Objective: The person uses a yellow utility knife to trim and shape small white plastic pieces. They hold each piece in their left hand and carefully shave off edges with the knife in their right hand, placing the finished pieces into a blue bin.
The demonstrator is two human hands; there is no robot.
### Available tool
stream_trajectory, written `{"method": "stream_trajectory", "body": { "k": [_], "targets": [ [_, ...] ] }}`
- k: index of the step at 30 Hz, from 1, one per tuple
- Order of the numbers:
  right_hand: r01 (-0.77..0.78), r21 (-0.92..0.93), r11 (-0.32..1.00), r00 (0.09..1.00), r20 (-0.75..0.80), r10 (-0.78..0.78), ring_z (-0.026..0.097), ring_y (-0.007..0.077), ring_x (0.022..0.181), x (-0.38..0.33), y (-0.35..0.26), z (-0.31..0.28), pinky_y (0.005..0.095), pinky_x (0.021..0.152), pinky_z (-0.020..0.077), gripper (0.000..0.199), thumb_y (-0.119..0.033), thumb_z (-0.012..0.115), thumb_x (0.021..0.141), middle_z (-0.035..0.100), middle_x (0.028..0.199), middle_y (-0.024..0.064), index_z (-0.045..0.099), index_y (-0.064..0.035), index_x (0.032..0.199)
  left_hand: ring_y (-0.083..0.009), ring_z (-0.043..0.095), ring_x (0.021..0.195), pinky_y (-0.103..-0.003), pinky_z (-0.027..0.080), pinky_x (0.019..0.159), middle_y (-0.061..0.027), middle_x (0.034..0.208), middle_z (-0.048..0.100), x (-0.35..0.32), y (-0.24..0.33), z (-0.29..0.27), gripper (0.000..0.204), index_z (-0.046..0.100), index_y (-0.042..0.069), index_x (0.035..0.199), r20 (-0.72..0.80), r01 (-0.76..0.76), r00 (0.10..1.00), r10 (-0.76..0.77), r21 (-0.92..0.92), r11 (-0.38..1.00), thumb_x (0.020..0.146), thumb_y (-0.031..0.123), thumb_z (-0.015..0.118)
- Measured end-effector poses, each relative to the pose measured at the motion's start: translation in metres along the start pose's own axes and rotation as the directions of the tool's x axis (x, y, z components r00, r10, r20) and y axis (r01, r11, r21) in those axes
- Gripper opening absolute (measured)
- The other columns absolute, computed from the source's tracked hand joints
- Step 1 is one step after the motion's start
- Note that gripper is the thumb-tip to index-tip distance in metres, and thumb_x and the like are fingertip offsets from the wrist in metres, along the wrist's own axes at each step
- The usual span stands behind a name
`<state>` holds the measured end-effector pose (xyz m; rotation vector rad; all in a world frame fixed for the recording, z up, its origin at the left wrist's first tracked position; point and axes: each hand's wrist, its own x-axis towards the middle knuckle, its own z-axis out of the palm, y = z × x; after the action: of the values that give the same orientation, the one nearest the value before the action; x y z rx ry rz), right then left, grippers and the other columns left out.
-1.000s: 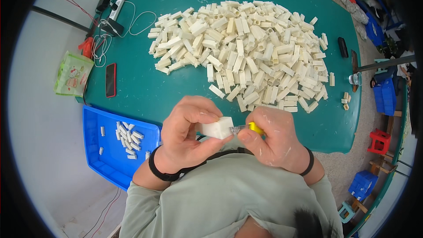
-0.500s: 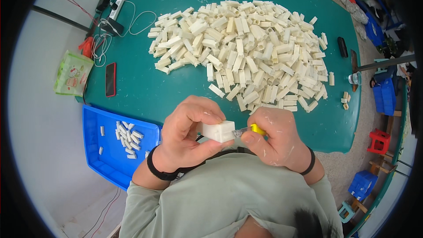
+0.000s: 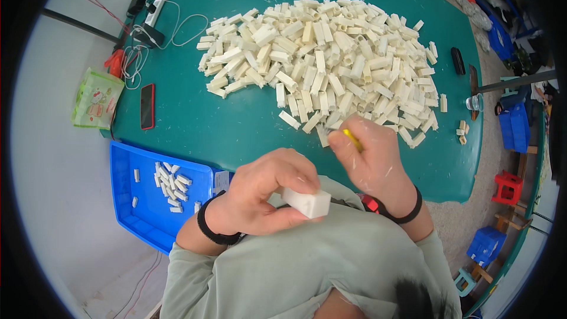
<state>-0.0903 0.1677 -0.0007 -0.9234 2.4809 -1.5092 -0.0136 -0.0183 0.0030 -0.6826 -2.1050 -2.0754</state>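
White plastic block (image 3: 306, 202) pinched in left hand (image 3: 260, 198) near chest, while right hand (image 3: 372, 162), fist closed on yellow-handled tool (image 3: 352, 139), has drawn away from it toward heap of white blocks (image 3: 331, 65) beyond on green table (image 3: 195, 118)—trimming pass apparently finished.

pale grey-green long-sleeved top (image 3: 307, 266) — sleeves pushed up; black band on each wrist — left (image 3: 214, 231), right (image 3: 407, 211).

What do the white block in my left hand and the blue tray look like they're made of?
White block: probably molded plastic, matte off-white, crisp edges, same as the pile. Blue tray: likely rigid plastic, smooth with a slight sheen and a thin molded rim.
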Motion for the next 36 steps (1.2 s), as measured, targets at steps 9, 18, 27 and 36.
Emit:
{"method": "stream_trajectory", "body": {
  "k": [9, 18, 27, 36],
  "targets": [
    [0.058, 0.167, 0.984, 0.986, 0.144, -0.082, 0.042, 0.0231, 0.045, -0.009, -0.012, -0.01, 0.0307, 0.041, 0.0325, 0.033, -0.028, 0.066, 0.082, 0.044, 0.055, 0.0089, 0.05, -0.0026, 0.067, -0.016, 0.055, 0.082, -0.027, 0.043, 0.067, -0.0102, 0.095, 0.054, -0.002, -0.004, 0.0, 0.04, 0.049, 0.007, 0.1, -0.225, 0.004, 0.974, -0.032, -0.121, 0.993, 0.069, -0.003, 0.073],
    [0.125, 0.122, 0.985, 0.979, 0.148, -0.143, 0.044, 0.0229, 0.044, -0.01, -0.015, -0.008, 0.0309, 0.041, 0.0325, 0.032, -0.027, 0.066, 0.081, 0.045, 0.055, 0.0084, 0.049, -0.0036, 0.067, -0.0165, 0.055, 0.084, -0.027, 0.045, 0.069, -0.0105, 0.095, 0.053, -0.001, -0.004, 0.004, 0.042, 0.05, 0.007, 0.099, -0.295, -0.018, 0.956, 0.013, -0.017, 1.0, 0.066, -0.005, 0.073],
    [0.066, 0.044, 0.997, 0.99, 0.118, -0.071, 0.045, 0.0253, 0.045, -0.004, -0.007, -0.007, 0.0323, 0.042, 0.0347, 0.032, -0.028, 0.064, 0.083, 0.045, 0.055, 0.0096, 0.05, -0.0027, 0.067, -0.0171, 0.056, 0.086, -0.026, 0.046, 0.068, -0.0118, 0.096, 0.056, -0.001, -0.003, 0.005, 0.039, 0.051, 0.004, 0.097, -0.227, 0.015, 0.974, -0.021, -0.031, 0.999, 0.066, -0.005, 0.074],
    [-0.161, 0.28, 0.947, 0.982, 0.145, 0.124, 0.044, 0.012, 0.051, -0.006, 0.001, 0.0, 0.0266, 0.047, 0.0378, 0.027, -0.025, 0.068, 0.082, 0.051, 0.06, 0.0072, 0.054, -0.0019, 0.081, -0.0172, 0.055, 0.088, -0.028, 0.047, 0.072, -0.0099, 0.101, 0.058, 0.0, -0.009, -0.007, 0.031, 0.053, 0.002, 0.105, -0.366, 0.019, 0.931, 0.002, 0.054, 0.998, 0.078, 0.004, 0.069]
  ]
}}
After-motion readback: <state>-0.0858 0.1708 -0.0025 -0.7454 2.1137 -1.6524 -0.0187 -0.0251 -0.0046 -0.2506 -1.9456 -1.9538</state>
